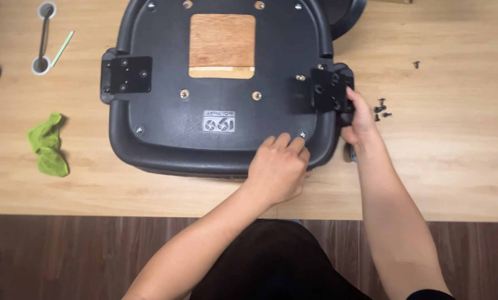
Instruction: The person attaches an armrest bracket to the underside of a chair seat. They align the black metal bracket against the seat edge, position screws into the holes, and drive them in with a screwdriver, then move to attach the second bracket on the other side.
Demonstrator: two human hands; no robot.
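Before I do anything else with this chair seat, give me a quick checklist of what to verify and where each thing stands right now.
1. Seat base lies upside down, flat on the wooden table: ok.
2. Left hand steadies the seat's near edge, fingertips by a corner screw: ok.
3. Right hand grips the right-side black bracket: ok.
4. Bracket on the far side sits flush with screws in its holes: ok.
5. Right bracket's screws all seated: cannot tell, the hand covers part of it.
6. Loose black screws lie close beside the right hand, one stray farther off: ok.
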